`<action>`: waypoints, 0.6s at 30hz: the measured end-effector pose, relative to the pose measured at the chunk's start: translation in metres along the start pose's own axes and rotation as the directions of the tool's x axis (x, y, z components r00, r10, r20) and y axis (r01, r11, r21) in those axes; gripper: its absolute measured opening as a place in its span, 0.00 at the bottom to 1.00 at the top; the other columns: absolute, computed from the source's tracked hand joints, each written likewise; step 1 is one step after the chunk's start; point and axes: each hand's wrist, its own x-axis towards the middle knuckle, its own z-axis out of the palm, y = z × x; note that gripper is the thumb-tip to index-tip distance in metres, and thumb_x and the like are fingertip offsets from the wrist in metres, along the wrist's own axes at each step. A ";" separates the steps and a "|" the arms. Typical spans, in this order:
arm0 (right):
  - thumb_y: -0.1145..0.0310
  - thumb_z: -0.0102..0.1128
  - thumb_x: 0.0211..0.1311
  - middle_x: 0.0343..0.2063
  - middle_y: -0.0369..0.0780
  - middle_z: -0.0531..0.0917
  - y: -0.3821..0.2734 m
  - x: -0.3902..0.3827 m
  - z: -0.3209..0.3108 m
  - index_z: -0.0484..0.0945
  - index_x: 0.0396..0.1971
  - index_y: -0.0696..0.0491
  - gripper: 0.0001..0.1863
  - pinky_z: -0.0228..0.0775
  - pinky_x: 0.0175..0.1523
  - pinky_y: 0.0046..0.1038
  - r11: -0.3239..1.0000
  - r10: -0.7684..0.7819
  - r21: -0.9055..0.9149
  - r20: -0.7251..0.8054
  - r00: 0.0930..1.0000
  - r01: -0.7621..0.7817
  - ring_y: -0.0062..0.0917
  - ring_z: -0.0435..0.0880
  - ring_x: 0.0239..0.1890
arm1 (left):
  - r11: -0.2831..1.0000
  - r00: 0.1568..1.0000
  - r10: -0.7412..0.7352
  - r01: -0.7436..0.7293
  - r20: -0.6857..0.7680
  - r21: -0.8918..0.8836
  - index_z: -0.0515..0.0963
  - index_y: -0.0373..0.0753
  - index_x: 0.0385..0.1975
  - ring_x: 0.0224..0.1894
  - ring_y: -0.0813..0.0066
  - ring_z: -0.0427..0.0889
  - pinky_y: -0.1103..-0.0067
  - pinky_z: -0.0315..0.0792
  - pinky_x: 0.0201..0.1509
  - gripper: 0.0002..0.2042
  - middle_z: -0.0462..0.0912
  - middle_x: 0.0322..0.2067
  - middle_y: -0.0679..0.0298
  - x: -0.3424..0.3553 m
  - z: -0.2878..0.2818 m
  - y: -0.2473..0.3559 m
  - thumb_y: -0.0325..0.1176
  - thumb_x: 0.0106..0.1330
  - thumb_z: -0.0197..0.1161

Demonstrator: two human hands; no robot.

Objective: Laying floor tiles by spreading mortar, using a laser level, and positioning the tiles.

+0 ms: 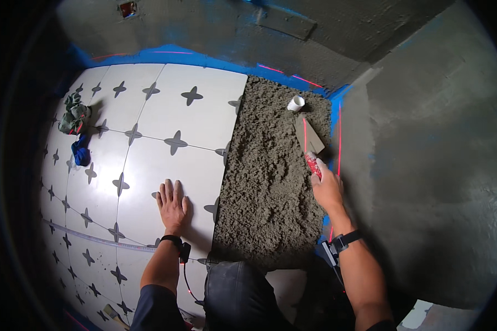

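My right hand [327, 185] is closed around the red handle of a trowel [309, 136]. The trowel's flat blade lies at the right side of a bed of rough grey mortar [270, 182], just below a short white pipe end [296, 103] that sticks up from it. A red laser line crosses the blade. My left hand [172, 207] rests flat on a white tile [165, 176] with dark four-petal marks, its fingers stretched out and holding nothing. The tile's right edge borders the mortar.
A dark green cloth bundle [75, 115] and a blue cloth [81, 151] lie on the tiles at left. A measuring tape [102, 238] stretches across the lower tiles, with a brush [115, 315] below. Grey walls [442, 154] with blue lower edges close off the back and right.
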 end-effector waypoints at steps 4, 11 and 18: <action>0.66 0.55 0.62 0.44 0.52 0.83 -0.015 0.013 0.004 0.69 0.62 0.49 0.26 0.72 0.49 0.49 0.993 -0.086 -0.081 0.002 0.996 0.086 0.52 0.81 0.43 | 1.000 1.000 -0.005 0.005 0.023 -0.006 0.58 0.49 0.71 0.75 0.53 0.47 0.58 0.39 0.77 0.31 0.51 0.73 0.55 0.000 -0.003 0.001 0.44 0.67 0.50; 0.68 0.57 0.62 0.34 0.51 0.81 -0.031 0.029 0.009 0.69 0.62 0.48 0.26 0.73 0.39 0.50 0.944 -0.219 -0.235 0.075 0.973 0.230 0.50 0.82 0.34 | 1.000 1.000 0.002 -0.002 0.017 -0.002 0.58 0.50 0.71 0.75 0.54 0.47 0.58 0.40 0.77 0.31 0.51 0.74 0.56 0.001 -0.001 0.000 0.44 0.67 0.51; 0.75 0.56 0.59 0.31 0.46 0.80 -0.043 0.101 -0.032 0.69 0.62 0.37 0.30 0.75 0.33 0.44 0.722 -0.520 -0.517 0.033 0.853 0.460 0.41 0.84 0.29 | 1.000 1.000 0.006 -0.006 0.003 0.010 0.58 0.50 0.71 0.75 0.53 0.48 0.58 0.41 0.77 0.31 0.51 0.73 0.56 0.002 -0.002 0.001 0.43 0.67 0.51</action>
